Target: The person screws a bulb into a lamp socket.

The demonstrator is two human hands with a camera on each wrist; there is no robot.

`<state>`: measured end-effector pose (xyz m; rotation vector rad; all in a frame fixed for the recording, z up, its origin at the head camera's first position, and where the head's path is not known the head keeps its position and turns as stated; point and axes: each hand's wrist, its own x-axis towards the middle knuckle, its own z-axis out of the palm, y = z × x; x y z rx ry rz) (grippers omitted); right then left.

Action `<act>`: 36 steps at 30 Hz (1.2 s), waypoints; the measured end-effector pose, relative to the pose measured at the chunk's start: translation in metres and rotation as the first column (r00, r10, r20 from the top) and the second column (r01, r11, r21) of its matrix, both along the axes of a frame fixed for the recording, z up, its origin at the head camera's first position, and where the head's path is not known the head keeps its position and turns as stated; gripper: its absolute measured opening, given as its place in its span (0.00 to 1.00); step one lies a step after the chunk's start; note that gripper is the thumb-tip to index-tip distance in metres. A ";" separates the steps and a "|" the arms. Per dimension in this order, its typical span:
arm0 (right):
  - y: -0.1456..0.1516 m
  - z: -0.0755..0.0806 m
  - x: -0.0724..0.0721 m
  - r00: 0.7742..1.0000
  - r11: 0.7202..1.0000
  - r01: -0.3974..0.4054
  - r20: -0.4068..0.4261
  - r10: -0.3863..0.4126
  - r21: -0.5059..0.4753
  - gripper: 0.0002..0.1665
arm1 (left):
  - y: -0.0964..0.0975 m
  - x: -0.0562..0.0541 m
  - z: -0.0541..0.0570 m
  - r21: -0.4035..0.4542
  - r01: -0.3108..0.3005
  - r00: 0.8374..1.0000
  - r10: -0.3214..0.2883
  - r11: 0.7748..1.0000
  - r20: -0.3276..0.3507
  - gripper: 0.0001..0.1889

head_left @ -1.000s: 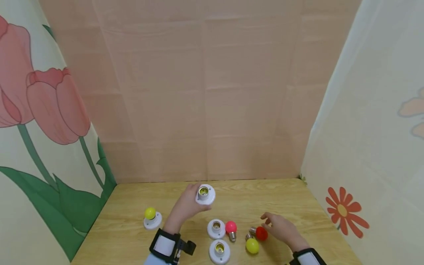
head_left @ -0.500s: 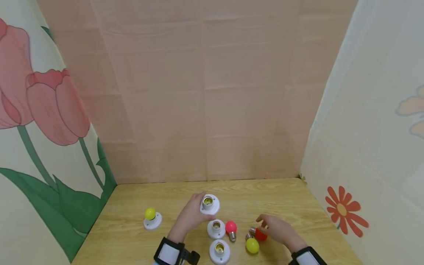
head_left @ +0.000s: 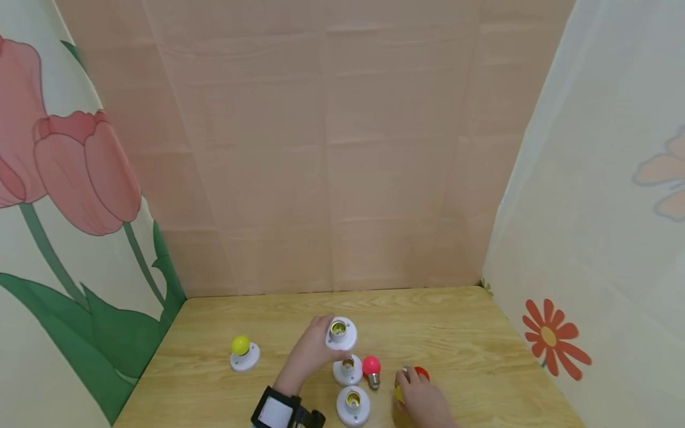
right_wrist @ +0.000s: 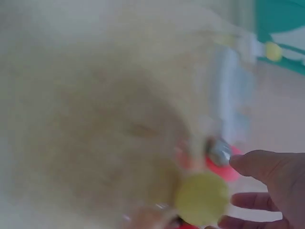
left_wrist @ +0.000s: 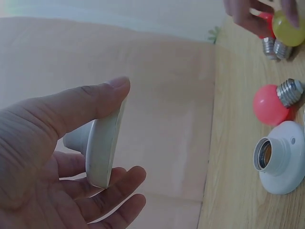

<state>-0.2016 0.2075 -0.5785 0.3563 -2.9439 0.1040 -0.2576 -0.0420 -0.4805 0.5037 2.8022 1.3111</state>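
Note:
My left hand (head_left: pixel 310 352) holds a white lamp holder (head_left: pixel 345 340) by its edge, above the table, its brass-lined socket showing in the head view. In the left wrist view, thumb and fingers grip this lamp holder's base from both sides. My right hand (head_left: pixel 425 403) is down at a yellow bulb (left_wrist: pixel 287 32) and a red bulb (head_left: pixel 423 373) lying together. Its fingers are spread about the yellow bulb; the right wrist view is blurred, with a gap between thumb and fingers. The head view shows the yellow bulb mostly covered by that hand.
Two white lamp holders, a farther one (head_left: pixel 345 375) and a nearer one (head_left: pixel 353 410), stand on the wooden table (head_left: pixel 299 303). A pink bulb (head_left: pixel 371 365) lies beside them. At the left, another yellow bulb (head_left: pixel 240 345) sits in a lamp holder (head_left: pixel 247 359).
My left hand has come slightly right and down with the lamp holder. My right hand has moved nearer and left, from beside the red bulb to over the yellow one.

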 end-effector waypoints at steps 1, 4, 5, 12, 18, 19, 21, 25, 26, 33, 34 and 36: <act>-0.002 -0.006 0.001 1.000 1.000 0.020 0.024 -0.020 -0.002 0.24 | 0.001 0.001 0.000 -0.003 0.000 1.000 0.000 1.000 0.004 0.48; -0.007 -0.022 0.004 0.998 0.999 0.047 0.043 -0.047 -0.011 0.24 | 0.002 0.003 0.000 -0.016 -0.005 1.000 0.005 1.000 0.021 0.49; -0.009 -0.025 0.005 0.998 0.999 0.047 0.041 -0.046 -0.025 0.24 | 0.003 0.003 0.000 -0.017 -0.005 1.000 0.006 1.000 0.022 0.49; -0.012 -0.012 0.006 0.984 0.996 0.015 0.180 0.001 -0.087 0.20 | 0.003 0.003 -0.003 -0.022 0.000 1.000 0.001 1.000 0.018 0.49; -0.012 0.058 -0.003 0.919 0.987 -0.054 0.379 0.109 -0.153 0.23 | 0.003 0.002 -0.004 -0.016 0.002 1.000 -0.001 1.000 0.029 0.50; -0.013 0.073 -0.005 0.913 0.985 -0.066 0.388 0.125 -0.161 0.24 | 0.003 0.002 -0.004 -0.018 0.001 0.999 -0.001 1.000 0.033 0.50; -0.019 0.102 -0.009 0.908 0.978 -0.065 0.394 0.141 -0.200 0.25 | 0.003 0.002 -0.005 -0.026 -0.001 0.999 0.003 1.000 0.048 0.50; -0.034 0.146 -0.018 0.948 0.952 -0.061 0.281 0.150 -0.300 0.22 | 0.002 0.000 -0.006 -0.028 0.004 0.998 -0.002 1.000 0.057 0.50; -0.038 0.154 -0.020 0.961 0.941 -0.062 0.236 0.146 -0.331 0.22 | 0.002 0.000 -0.007 -0.026 0.010 0.998 -0.009 1.000 0.056 0.50; -0.063 0.162 -0.037 0.976 0.864 -0.218 -0.124 0.181 -0.454 0.28 | 0.007 -0.006 -0.012 -0.009 0.073 0.996 -0.073 0.997 0.060 0.44; -0.066 0.158 -0.039 0.965 0.861 -0.252 -0.180 0.190 -0.443 0.28 | 0.008 -0.006 -0.013 -0.005 0.084 0.995 -0.083 0.996 0.062 0.42; -0.069 0.148 -0.044 0.940 0.856 -0.310 -0.270 0.210 -0.414 0.28 | 0.009 -0.007 -0.015 0.008 0.106 0.993 -0.106 0.994 0.054 0.40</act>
